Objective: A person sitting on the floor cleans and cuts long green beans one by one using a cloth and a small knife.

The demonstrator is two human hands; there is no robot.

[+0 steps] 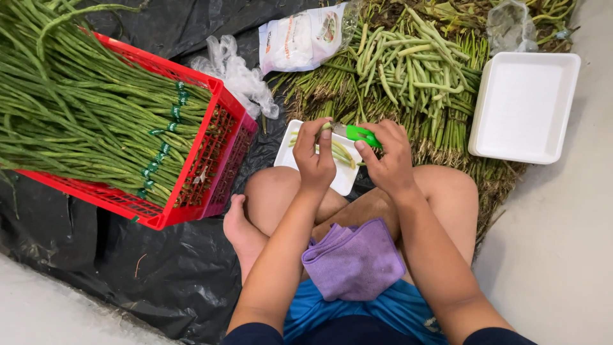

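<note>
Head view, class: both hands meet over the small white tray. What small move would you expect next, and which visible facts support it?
Probably a short cut. The right hand grips a green-handled knife with its blade against a bean pinched by the left hand. Both sit over the small tray, where other beans already lie, so the piece would likely drop there.

A produce-packing spot on a floor — a red crate (191, 160) of bundled long beans (76, 108), loose bean heaps (408, 70), white foam trays (525, 105) and black plastic sheeting (172, 268) spread over concrete.
</note>
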